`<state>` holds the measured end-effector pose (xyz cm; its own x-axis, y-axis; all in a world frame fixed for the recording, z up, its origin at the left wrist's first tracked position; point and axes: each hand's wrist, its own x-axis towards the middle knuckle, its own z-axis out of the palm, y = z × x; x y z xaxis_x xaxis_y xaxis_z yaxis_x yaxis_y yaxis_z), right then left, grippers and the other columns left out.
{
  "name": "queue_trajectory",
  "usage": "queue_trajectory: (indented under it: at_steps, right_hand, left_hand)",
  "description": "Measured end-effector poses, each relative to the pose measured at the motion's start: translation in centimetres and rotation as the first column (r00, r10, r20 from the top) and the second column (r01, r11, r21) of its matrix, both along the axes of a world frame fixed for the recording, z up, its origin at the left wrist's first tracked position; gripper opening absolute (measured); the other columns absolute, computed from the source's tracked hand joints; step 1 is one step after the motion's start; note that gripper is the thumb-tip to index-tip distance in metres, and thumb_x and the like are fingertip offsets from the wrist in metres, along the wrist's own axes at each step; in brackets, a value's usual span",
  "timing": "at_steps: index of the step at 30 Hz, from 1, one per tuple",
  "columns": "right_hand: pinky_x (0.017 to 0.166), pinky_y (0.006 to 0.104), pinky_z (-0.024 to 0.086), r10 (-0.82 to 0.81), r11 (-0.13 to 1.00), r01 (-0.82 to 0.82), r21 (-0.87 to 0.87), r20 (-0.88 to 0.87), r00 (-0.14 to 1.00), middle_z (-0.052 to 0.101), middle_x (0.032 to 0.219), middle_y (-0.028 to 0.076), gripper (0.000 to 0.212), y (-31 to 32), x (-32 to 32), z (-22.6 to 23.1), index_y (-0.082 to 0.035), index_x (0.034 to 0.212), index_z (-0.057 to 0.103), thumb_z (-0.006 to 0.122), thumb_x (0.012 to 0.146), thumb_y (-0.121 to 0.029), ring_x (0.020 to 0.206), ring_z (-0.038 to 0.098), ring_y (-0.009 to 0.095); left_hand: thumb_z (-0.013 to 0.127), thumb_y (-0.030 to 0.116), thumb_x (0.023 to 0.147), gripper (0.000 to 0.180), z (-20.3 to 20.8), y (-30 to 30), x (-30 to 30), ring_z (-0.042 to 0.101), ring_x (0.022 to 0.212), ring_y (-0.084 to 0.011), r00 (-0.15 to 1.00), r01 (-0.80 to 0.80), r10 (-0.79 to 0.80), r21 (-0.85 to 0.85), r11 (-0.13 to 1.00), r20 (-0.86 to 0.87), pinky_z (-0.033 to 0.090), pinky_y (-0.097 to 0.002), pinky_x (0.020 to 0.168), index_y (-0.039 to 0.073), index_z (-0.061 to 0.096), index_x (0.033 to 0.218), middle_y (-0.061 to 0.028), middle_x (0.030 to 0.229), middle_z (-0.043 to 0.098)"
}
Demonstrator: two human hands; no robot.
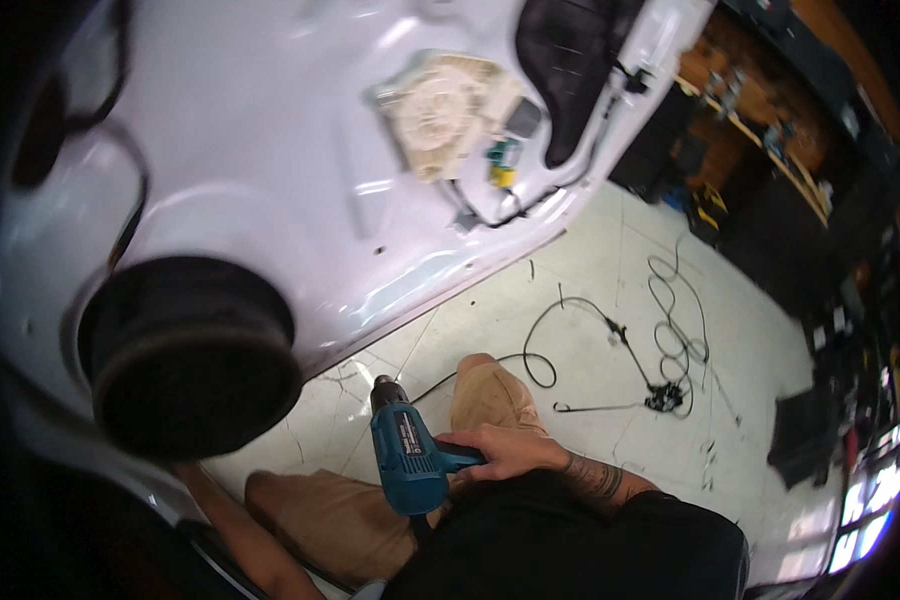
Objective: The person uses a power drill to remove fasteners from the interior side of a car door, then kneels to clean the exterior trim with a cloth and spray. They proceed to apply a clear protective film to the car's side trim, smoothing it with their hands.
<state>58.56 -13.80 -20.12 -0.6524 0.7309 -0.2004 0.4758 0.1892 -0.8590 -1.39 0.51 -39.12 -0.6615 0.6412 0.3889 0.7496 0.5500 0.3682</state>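
Head view: the right hand (505, 452) is wrapped tight around the handle of a blue heat gun (407, 455), its grip clamped there. The gun sits low over the lap, just below the white car door panel (300, 150), with its nozzle aimed up at the panel's lower edge, seemingly so it can play on the metal skin. The left hand is hidden; only the left forearm (235, 530) shows, passing under the round black speaker (185, 350) at the panel's lower left, so I cannot tell its grip. Up the panel sit a cream window motor (440, 110) and a yellow connector (503, 175). Right of the panel, loose black cables (670, 350) lie on the pale tiled floor (590, 260); dark workshop shelving (770, 140) stands beyond.
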Motion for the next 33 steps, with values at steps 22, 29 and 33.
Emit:
queue_trajectory:
  at_steps: [22, 29, 33]
  right_hand:
    - [0.064, 0.0267, 0.047, -0.090, 0.540, 0.756, -0.368, -0.919, -0.384, 0.053, 0.089, 0.005, 0.049, -6.1, 44.7, 3.4, -0.016, 0.128, 0.047, 0.065, 0.083, -0.020, 0.070, 0.050, 0.013]
    - [0.082, 0.0385, 0.047, 0.045, 0.302, 0.936, -0.182, -0.978, -0.204, 0.052, 0.082, 0.006, 0.041, -7.9, 54.2, 9.9, -0.021, 0.128, 0.045, 0.061, 0.091, -0.021, 0.079, 0.054, 0.017]
    - [0.069, 0.0340, 0.050, -0.185, 0.081, 0.994, -0.076, -0.981, -0.060, 0.055, 0.080, 0.007, 0.053, -7.7, 57.6, 8.6, -0.015, 0.134, 0.040, 0.066, 0.087, -0.014, 0.068, 0.056, 0.016]
  left_hand:
    - [0.047, 0.027, 0.091, 0.043, 4.2, -7.0, 45.8, 0.040, 0.126, -0.0332, 0.346, 0.896, -0.701, -0.440, 0.051, 0.624, 0.030, -0.0418, 0.106, 0.002, 0.052, 0.125, -0.0191, 0.135, 0.045]
    - [0.047, 0.029, 0.091, 0.041, 2.0, -7.5, 46.2, 0.045, 0.122, -0.0342, 0.393, 0.796, -0.591, -0.583, -0.167, 0.705, 0.034, -0.0427, 0.103, 0.002, 0.055, 0.121, -0.0197, 0.131, 0.049]
    - [0.046, 0.030, 0.092, 0.041, 0.3, -6.0, 44.9, 0.048, 0.120, -0.0348, 0.439, 0.681, -0.532, -0.654, -0.329, 0.724, 0.036, -0.0432, 0.101, 0.002, 0.057, 0.119, -0.0200, 0.129, 0.051]
